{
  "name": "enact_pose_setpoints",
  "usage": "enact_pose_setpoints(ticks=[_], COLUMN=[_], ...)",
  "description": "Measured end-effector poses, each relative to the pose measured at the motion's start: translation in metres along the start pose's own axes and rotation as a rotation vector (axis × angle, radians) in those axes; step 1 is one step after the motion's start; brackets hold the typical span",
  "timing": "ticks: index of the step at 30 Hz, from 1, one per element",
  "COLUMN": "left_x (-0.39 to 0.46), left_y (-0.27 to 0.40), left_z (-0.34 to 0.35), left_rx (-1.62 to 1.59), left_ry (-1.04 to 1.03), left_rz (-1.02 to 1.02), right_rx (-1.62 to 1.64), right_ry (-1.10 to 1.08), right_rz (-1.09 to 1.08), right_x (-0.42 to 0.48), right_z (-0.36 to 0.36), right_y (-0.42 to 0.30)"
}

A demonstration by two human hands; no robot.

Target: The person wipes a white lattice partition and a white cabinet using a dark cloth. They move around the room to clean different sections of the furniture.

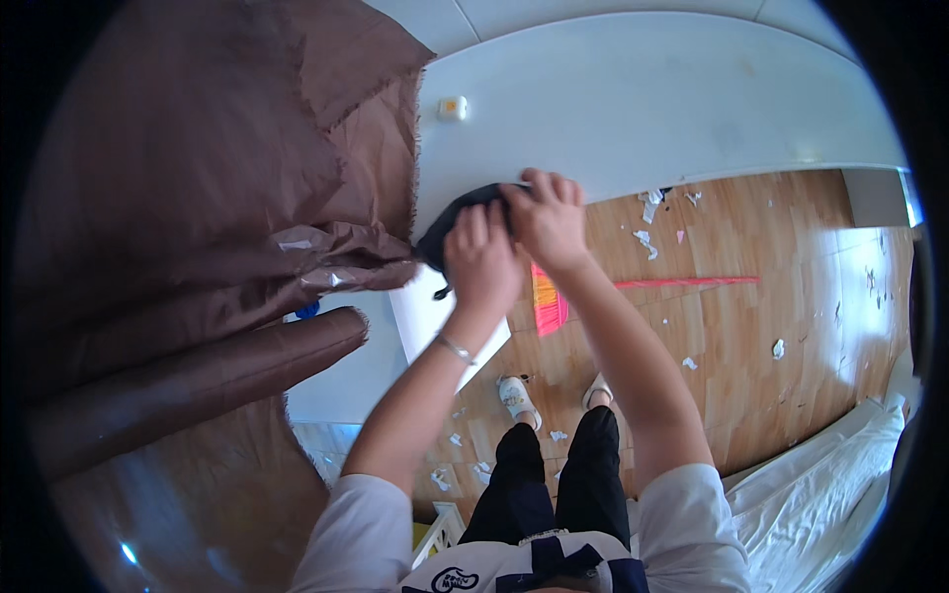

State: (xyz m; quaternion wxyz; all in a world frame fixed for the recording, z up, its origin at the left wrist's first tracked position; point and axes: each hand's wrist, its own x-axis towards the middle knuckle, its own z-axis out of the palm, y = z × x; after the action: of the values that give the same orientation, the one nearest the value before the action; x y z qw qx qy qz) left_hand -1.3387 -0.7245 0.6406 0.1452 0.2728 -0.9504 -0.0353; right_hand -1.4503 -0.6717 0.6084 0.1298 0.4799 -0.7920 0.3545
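Over the table's near edge, both hands are at a black fabric item, perhaps a drawstring pouch, with a short dark cord hanging from its lower corner. My left hand has its fingers over the front of it. My right hand grips its right end, the fingers curled and a little blurred. Whatever is inside the item is hidden. Brown shiny fabric with frayed edges touches or nearly touches its left tip. Beneath my left wrist lies a white sheet, partly overhanging the table.
On the white table sits a small white case. A brown fabric roll juts out at left, near a blue object. A broom lies on the wooden floor among paper scraps. White bedding is at lower right.
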Motion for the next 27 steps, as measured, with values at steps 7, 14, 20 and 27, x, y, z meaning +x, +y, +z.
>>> enact_pose_setpoints(ticks=[7,14,20,27], left_x=[0.039,0.013,0.026,0.084], left_y=[0.058,-0.032,-0.013,0.078], left_z=[0.016,0.005,0.016,0.037], left_rx=[-0.094,0.116,0.182,-0.105], left_ry=[0.002,0.029,0.057,0.096], left_rz=[-0.020,-0.230,-0.369,-0.066], right_rx=[-0.088,0.309,0.228,0.848], right_ry=[-0.144,-0.271,-0.279,-0.052], right_rz=[0.240,0.403,0.299,0.489], right_x=[0.016,0.047,0.048,0.048], right_z=[-0.063,-0.064,-0.061,-0.062], right_y=[0.071,0.084,0.074,0.102])
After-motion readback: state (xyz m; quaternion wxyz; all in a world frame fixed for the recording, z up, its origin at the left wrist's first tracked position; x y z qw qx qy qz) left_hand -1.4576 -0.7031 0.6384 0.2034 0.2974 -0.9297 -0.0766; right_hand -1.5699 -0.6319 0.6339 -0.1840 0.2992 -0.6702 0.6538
